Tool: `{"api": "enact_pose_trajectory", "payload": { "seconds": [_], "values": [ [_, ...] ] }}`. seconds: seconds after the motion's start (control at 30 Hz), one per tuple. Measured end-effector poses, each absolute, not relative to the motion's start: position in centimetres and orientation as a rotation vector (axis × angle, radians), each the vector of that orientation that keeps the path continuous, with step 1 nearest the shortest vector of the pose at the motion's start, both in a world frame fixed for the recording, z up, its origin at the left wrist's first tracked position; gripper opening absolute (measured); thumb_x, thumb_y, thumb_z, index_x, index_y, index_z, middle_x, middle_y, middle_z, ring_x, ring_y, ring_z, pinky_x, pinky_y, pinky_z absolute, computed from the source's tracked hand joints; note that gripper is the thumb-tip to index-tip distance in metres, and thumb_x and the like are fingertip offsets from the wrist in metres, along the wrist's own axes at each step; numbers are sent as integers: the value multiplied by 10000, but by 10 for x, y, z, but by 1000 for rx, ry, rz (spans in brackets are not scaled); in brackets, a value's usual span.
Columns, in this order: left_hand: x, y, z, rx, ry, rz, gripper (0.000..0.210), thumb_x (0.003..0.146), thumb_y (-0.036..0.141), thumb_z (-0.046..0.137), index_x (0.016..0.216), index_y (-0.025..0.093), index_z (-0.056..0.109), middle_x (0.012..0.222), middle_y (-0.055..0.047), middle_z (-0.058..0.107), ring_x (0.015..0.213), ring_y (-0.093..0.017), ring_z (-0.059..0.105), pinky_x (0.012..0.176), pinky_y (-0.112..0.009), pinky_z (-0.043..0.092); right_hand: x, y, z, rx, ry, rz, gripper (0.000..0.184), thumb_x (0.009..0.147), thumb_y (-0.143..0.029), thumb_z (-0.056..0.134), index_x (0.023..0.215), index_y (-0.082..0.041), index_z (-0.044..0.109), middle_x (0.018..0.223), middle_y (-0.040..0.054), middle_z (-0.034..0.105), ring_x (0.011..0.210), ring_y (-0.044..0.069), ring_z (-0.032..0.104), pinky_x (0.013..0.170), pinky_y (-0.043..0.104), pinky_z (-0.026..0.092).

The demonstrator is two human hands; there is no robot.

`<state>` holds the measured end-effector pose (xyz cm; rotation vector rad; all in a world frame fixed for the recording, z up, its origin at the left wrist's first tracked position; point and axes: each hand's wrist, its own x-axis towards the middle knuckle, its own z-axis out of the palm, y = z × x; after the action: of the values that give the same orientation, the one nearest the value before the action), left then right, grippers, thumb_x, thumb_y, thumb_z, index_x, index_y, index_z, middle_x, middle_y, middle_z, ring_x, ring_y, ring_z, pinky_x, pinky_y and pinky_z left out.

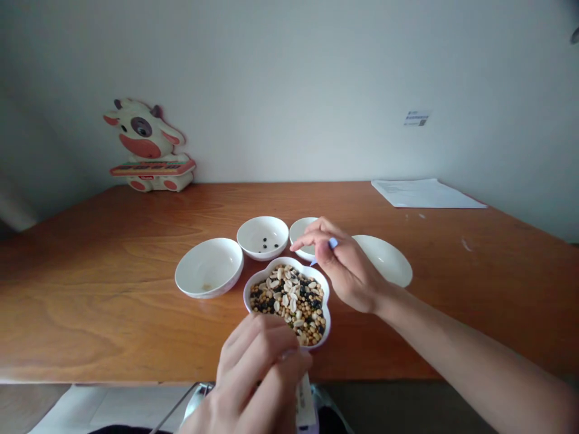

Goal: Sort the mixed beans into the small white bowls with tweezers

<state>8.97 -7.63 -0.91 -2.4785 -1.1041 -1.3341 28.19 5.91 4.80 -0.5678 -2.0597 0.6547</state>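
Fingers of right hand (348, 271) pinched on a small blue object (333, 243), forearm angled in from lower right | left hand (262, 374) curled at near rim of flower-shaped bowl (316, 278), grip unclear | bowl of mixed beans mid-desk (90, 289) | three white bowls plus a plate behind it

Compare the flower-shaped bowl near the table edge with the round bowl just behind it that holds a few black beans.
The flower-shaped bowl has a lobed rim; the round bowl has a plain circular rim. The flower-shaped bowl is heaped with mixed pale, yellow and black beans; the round bowl holds only a few black ones. The flower-shaped bowl sits nearer the table edge, the round bowl farther back. Both are white and stand upright on the wooden table.
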Motion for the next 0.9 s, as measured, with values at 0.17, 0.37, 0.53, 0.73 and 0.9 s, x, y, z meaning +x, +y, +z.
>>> {"api": "enact_pose_trajectory", "payload": {
  "seconds": [0.17,0.37,0.53,0.73,0.9],
  "values": [
    [95,-51,-4,-2510,-1174,-1397,309,774,-61,446,980,128,579,959,-68,584,917,-139,523,794,-322,492,285,66,29,-366,-2155,668,526,1043,-511,280,1027,-140,653,830,48,519,784,170,516,759,346,457],
    [91,-50,-10,-2540,-1299,-1347,228,793,-29,473,867,159,578,803,-37,597,800,-145,506,716,-331,436,286,63,21,-369,-2222,751,493,1037,-501,327,965,-130,643,833,62,582,739,149,552,699,304,477],
    [91,-48,-22,-2579,-1337,-1288,200,784,-18,498,785,171,561,709,-17,556,714,-142,480,698,-347,388,280,61,18,-354,-2334,755,343,1027,-366,447,902,-126,657,842,81,627,791,163,604,728,301,508],
    [91,-49,-23,-2556,-1343,-1309,192,791,-5,506,770,178,558,695,-2,559,700,-128,480,705,-331,383,279,60,18,-346,-2243,731,106,953,-175,592,932,-117,678,899,107,696,869,172,660,786,308,555],
    [93,-47,-21,-2558,-1334,-1350,194,780,-4,503,764,182,555,692,-4,557,698,-124,481,740,-331,421,280,58,17,-358,-2123,658,50,919,-187,656,928,-143,679,817,73,741,768,166,702,711,294,580]
  ]
}}
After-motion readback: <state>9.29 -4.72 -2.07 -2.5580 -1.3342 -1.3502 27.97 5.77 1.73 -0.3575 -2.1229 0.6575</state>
